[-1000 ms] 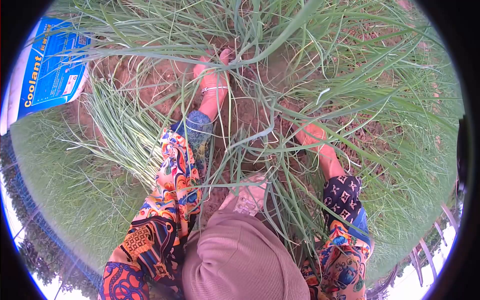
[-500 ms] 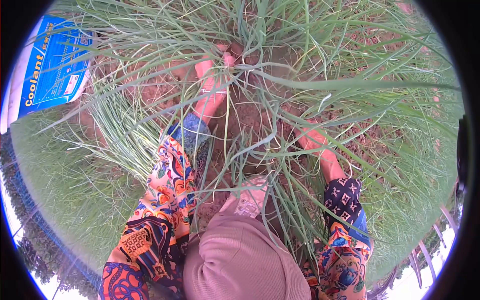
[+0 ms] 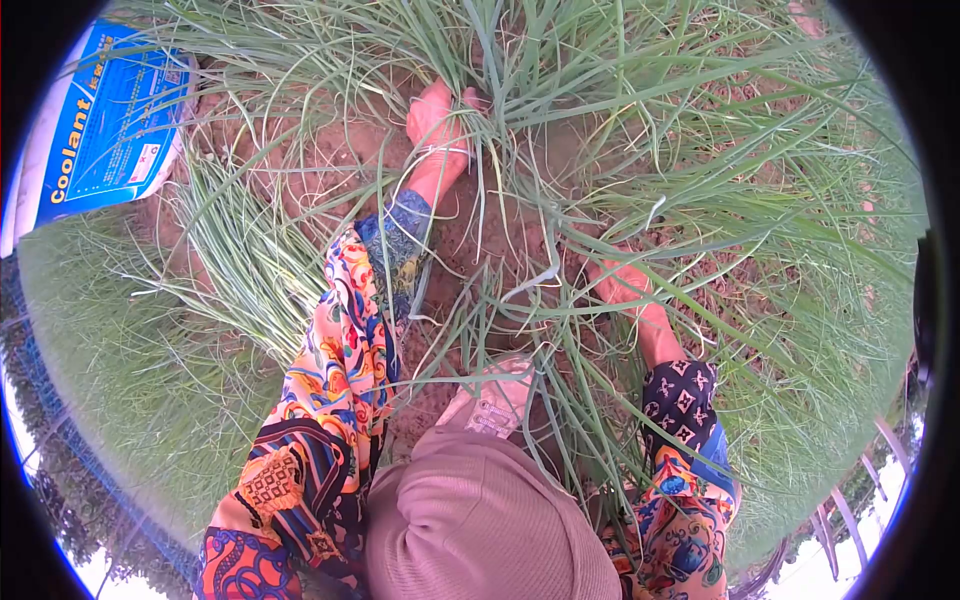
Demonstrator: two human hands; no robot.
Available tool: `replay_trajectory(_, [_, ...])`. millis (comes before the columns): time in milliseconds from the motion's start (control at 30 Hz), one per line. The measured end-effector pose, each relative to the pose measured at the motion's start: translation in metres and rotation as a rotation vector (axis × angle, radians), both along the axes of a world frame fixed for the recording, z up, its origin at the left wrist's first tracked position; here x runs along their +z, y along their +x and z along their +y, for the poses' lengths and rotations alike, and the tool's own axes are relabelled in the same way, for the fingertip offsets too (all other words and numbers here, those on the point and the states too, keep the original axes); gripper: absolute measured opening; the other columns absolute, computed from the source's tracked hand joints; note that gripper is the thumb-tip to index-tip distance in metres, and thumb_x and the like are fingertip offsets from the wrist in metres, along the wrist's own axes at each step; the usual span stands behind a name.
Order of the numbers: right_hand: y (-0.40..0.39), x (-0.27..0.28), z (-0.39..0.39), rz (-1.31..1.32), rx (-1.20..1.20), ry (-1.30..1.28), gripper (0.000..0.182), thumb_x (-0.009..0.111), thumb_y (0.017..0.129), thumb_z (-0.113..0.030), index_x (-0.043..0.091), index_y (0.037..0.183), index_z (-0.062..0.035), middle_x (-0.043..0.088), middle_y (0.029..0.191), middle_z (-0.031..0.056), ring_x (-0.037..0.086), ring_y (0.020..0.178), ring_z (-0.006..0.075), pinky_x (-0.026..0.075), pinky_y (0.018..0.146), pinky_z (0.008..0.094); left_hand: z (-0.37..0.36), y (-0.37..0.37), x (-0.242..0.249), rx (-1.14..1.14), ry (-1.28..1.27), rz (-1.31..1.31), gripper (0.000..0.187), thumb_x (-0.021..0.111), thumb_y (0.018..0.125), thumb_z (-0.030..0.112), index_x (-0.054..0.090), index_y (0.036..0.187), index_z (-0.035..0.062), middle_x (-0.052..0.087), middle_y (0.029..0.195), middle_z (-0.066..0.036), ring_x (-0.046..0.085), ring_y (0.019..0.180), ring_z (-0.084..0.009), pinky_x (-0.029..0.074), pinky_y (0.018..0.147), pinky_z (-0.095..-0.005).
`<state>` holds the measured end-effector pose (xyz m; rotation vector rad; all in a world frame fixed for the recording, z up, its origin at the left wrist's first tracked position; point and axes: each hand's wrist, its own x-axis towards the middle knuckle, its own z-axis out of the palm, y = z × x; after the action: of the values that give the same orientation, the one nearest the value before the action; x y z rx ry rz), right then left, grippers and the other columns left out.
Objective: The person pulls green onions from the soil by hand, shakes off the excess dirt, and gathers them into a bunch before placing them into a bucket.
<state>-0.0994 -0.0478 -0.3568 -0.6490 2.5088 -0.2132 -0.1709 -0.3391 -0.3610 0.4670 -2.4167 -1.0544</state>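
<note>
My left hand (image 3: 437,118) is at the upper middle, its fingers curled at the base of a standing clump of long green stalks (image 3: 515,75). Leaves partly cover the fingertips. My right hand (image 3: 622,284) is lower and to the right, low over the soil, with loose green leaves (image 3: 580,340) around it; the fingers are mostly hidden behind leaves. To the left of my left forearm lies a bundle of cut or pulled green stalks (image 3: 245,260) on the ground.
A white container with a blue Coolant label (image 3: 115,125) stands at the upper left. A light shoe (image 3: 497,400) and a mauve-clad knee (image 3: 480,510) are at the bottom middle. Reddish soil (image 3: 335,150) shows between the plants, which grow thickly on both sides.
My left hand has moved slightly up and right, further into the standing clump. Leaves that crossed the upper right have shifted. My right hand has hardly moved.
</note>
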Motion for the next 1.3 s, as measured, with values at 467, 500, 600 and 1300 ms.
replay_trajectory(467, [-0.001, 0.0, 0.001, -0.013, -0.003, 0.014, 0.025, 0.054, 0.077, -0.029, 0.055, 0.07, -0.0048, 0.055, 0.063, 0.0147, 0.058, 0.062, 0.0307, 0.047, 0.057, 0.0394, 0.002, 0.006, 0.007, -0.131, -0.031, -0.009, 0.02, 0.068, 0.072, 0.018, 0.064, 0.083, 0.0023, 0.061, 0.068, -0.013, 0.06, 0.063, -0.0255, 0.047, 0.058, -0.0364])
replay_trajectory(500, [-0.001, 0.0, 0.002, -0.011, -0.005, 0.013, 0.025, 0.054, 0.077, -0.029, 0.055, 0.07, -0.0048, 0.055, 0.063, 0.0148, 0.058, 0.062, 0.0307, 0.047, 0.057, 0.0394, 0.003, 0.004, 0.008, -0.147, -0.044, -0.02, 0.02, 0.068, 0.072, 0.018, 0.064, 0.083, 0.0023, 0.062, 0.068, -0.013, 0.06, 0.063, -0.0259, 0.047, 0.058, -0.0367])
replay_trajectory(600, [-0.001, 0.0, 0.003, -0.01, -0.008, 0.014, 0.025, 0.054, 0.077, -0.029, 0.055, 0.071, -0.0048, 0.055, 0.064, 0.0148, 0.058, 0.063, 0.0307, 0.047, 0.057, 0.0394, 0.004, -0.002, 0.012, -0.186, -0.087, -0.06, 0.02, 0.068, 0.072, 0.018, 0.064, 0.084, 0.0024, 0.062, 0.07, -0.013, 0.06, 0.065, -0.0272, 0.047, 0.059, -0.0373])
replay_trajectory(1300, [-0.003, 0.001, 0.002, -0.036, -0.03, 0.021, 0.024, 0.054, 0.077, -0.028, 0.056, 0.072, -0.0045, 0.056, 0.066, 0.0154, 0.058, 0.065, 0.0309, 0.047, 0.059, 0.0395, -0.004, 0.0, -0.02, -0.307, 0.36, 0.21, 0.017, 0.071, 0.072, 0.016, 0.061, 0.075, 0.0026, 0.061, 0.069, -0.008, 0.058, 0.062, -0.0166, 0.047, 0.057, -0.0293])
